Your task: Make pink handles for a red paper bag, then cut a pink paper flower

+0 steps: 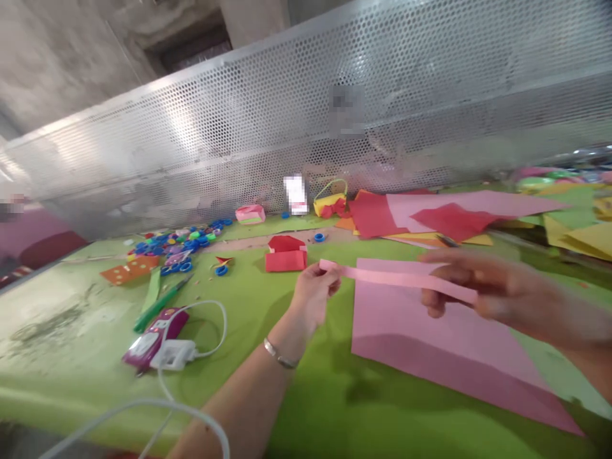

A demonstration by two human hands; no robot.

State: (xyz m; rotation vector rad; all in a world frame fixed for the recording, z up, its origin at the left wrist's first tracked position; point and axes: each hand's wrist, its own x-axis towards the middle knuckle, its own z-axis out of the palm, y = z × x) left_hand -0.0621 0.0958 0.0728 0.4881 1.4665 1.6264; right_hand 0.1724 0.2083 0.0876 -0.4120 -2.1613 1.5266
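Observation:
A narrow pink paper strip (392, 278) stretches between my two hands above the table. My left hand (315, 284), with a bracelet at the wrist, pinches its left end. The other end lies between the thumb and fingers of my right hand (482, 280), which is slightly blurred. Below the strip a larger pink paper sheet (411, 331) lies flat on the green table cover (315, 408). Just beyond my left hand sits a small red folded paper piece (285, 256), shaped like a little purse.
Scissors (220, 264), a green-handled cutter (160, 306), a purple device (155, 341) and a white cable (217, 305) are at left. Colourful small pieces (179, 241) lie behind. Red and pink sheets (382, 213) and a yellow paper bag (329, 204) stand before the perforated metal panel (268, 127).

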